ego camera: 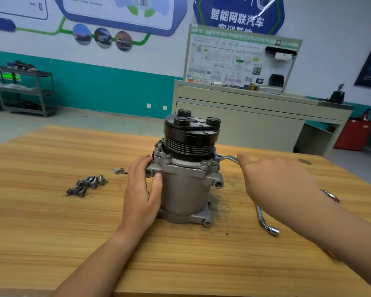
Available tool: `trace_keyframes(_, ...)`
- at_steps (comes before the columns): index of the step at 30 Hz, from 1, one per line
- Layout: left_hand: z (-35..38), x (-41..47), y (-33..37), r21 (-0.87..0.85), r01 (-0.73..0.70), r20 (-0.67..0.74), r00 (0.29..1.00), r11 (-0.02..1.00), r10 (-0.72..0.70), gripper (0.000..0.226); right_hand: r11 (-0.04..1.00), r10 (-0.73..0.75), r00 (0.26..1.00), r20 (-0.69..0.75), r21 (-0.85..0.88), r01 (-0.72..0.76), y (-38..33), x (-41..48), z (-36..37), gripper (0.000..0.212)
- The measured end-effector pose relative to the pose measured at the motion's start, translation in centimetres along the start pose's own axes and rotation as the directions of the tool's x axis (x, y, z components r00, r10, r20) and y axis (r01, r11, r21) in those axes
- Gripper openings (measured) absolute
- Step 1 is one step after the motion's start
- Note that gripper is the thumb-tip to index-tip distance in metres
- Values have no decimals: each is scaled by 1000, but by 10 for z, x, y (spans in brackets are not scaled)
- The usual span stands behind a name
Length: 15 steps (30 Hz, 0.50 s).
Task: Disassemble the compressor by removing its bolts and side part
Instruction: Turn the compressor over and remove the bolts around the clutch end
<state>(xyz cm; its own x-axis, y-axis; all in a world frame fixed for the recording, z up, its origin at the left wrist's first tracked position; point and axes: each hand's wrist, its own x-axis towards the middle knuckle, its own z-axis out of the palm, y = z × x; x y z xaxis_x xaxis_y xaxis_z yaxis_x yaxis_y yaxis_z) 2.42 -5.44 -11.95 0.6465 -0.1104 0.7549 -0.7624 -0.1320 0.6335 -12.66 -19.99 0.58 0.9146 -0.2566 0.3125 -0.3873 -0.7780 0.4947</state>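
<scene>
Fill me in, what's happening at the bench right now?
A person's left hand grips the upright compressor on the wooden table while the right hand holds a wrench set at its upper flange. Several bolts lie loose at the left; a second wrench lies at the right.

the surface (51, 232) is wood with a pale, streaky yellow grain, matt and smooth, dirtied by dark powdery smudges (229, 189) at three o'clock of the compressor (186, 189). the compressor's housing is cast metal, dull grey, faintly grainy, without shine. on top, its pulley (191, 136) is black metal, ribbed round the rim, with a low satin sheen and a few scuffs. the bolts (86, 185) at nine o'clock are dark steel, grimy and dull. the thin wrench (227, 158) at two o'clock is bright plain metal. the socket wrench (266, 224) at four o'clock is chrome-plated, glossy and smooth.
</scene>
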Motion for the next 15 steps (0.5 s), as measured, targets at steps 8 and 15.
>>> trace_keyframes(8, 1, -2, 0, -11, 22, 15, 1000, 1000, -22, 58, 991, -92, 993, 73, -90, 99, 5, 5, -14, 22)
trace_keyframes(15, 1, -2, 1, -79, 70, -10, 997, 994, -71, 37, 995, -80, 990, 115, -45, 85, -10, 2, -22, 53)
